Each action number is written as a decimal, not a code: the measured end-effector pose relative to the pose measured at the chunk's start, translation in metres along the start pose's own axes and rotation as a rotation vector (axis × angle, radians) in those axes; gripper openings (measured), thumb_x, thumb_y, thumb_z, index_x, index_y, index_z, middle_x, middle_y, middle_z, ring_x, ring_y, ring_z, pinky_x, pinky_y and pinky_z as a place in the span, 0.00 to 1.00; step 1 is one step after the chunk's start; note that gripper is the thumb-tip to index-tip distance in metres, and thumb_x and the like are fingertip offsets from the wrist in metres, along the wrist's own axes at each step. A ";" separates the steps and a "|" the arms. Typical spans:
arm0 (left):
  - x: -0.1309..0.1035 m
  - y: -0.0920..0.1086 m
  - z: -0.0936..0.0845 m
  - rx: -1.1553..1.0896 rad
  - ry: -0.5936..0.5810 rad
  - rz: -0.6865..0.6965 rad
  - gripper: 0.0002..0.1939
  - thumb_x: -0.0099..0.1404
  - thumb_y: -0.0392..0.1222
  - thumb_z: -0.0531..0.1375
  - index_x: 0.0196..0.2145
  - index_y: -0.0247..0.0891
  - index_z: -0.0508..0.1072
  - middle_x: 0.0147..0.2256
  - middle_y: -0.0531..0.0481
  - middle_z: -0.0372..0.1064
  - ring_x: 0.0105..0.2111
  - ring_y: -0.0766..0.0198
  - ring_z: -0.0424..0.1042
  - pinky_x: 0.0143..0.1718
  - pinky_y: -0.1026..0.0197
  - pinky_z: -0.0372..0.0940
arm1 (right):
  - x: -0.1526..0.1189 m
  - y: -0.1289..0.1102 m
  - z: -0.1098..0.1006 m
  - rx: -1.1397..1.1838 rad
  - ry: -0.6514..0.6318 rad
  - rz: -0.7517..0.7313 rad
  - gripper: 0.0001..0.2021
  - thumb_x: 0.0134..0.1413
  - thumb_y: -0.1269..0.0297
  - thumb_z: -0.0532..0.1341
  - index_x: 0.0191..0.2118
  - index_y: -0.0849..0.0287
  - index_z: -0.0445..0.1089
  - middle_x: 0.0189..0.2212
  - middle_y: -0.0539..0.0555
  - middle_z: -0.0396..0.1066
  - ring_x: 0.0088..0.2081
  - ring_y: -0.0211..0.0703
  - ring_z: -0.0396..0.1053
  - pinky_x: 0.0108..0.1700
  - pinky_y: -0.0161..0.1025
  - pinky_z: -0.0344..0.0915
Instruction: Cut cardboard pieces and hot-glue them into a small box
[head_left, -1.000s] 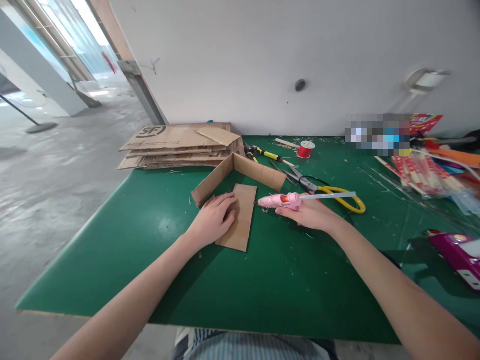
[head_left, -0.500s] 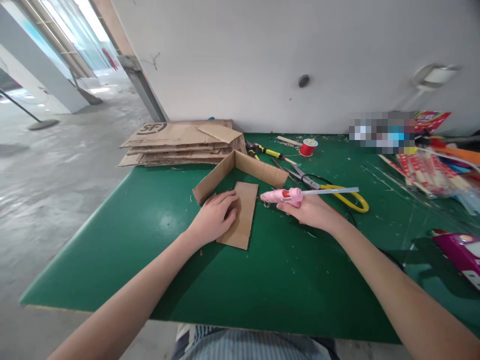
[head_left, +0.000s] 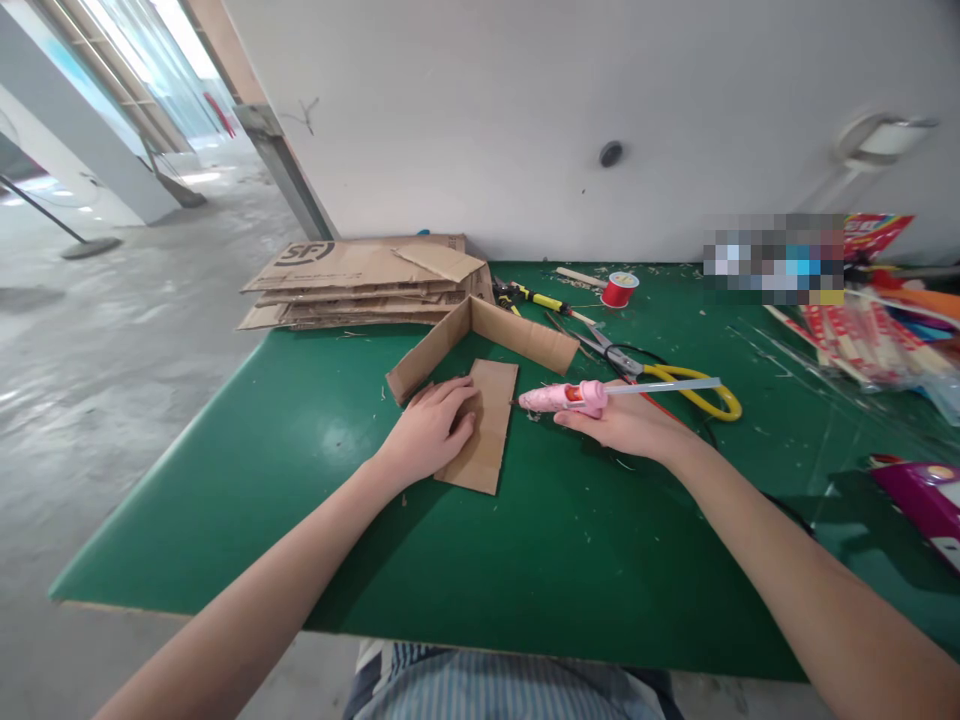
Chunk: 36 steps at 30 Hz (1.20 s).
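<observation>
My left hand (head_left: 429,430) lies flat with its fingers stretched over the left part of a rectangular cardboard piece (head_left: 486,430) on the table. In my right hand (head_left: 626,425) is a pink glue gun (head_left: 562,397), a clear glue stick (head_left: 664,386) jutting from its back. Its nozzle points left, close to the right edge of the flat cardboard; whether it touches cannot be told. Just behind stands a cardboard strip bent into a corner (head_left: 521,336), upright on its edge. My right fingers wrap the handle, which is mostly hidden.
Stacked cardboard sheets (head_left: 352,282) lie at the back left. Behind my right hand are scissors with yellow handles (head_left: 694,392), yellow-black pliers (head_left: 536,299) and a red thread spool (head_left: 619,290). Packaged sticks (head_left: 855,340) and a purple device (head_left: 919,500) sit at the right. A wall (head_left: 487,130) closes the back.
The glue gun's nozzle has moved slightly down along the right edge of the flat cardboard. My left hand stays on the cardboard. The view has shifted a little.
</observation>
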<state>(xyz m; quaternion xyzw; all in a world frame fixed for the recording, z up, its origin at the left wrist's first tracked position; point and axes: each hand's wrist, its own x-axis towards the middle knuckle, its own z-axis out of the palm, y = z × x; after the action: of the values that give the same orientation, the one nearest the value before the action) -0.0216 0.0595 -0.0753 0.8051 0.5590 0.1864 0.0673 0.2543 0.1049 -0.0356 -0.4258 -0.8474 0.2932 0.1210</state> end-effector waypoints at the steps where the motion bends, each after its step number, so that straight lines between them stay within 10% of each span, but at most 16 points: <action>1: 0.000 0.000 0.000 0.001 -0.002 -0.002 0.18 0.68 0.41 0.49 0.54 0.38 0.66 0.59 0.44 0.64 0.57 0.55 0.64 0.61 0.45 0.56 | 0.000 -0.002 -0.001 0.010 -0.018 -0.014 0.18 0.59 0.54 0.57 0.54 0.40 0.71 0.45 0.46 0.77 0.47 0.51 0.73 0.51 0.47 0.67; 19: 0.000 0.000 0.000 -0.009 0.007 -0.003 0.18 0.68 0.41 0.50 0.54 0.38 0.67 0.59 0.44 0.64 0.57 0.54 0.64 0.60 0.46 0.57 | -0.007 -0.001 0.002 -0.043 0.000 0.086 0.18 0.59 0.51 0.56 0.51 0.45 0.73 0.33 0.49 0.78 0.36 0.50 0.75 0.39 0.43 0.71; 36: 0.000 0.001 -0.002 -0.019 -0.010 -0.006 0.19 0.68 0.41 0.49 0.54 0.38 0.66 0.59 0.44 0.63 0.57 0.54 0.64 0.61 0.46 0.57 | -0.005 -0.006 -0.003 0.124 -0.178 -0.089 0.20 0.61 0.56 0.56 0.58 0.39 0.66 0.54 0.42 0.70 0.56 0.52 0.67 0.57 0.47 0.64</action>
<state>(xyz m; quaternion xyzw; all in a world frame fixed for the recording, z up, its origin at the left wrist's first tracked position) -0.0214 0.0588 -0.0730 0.8038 0.5592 0.1872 0.0784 0.2548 0.0991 -0.0295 -0.3517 -0.8531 0.3760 0.0842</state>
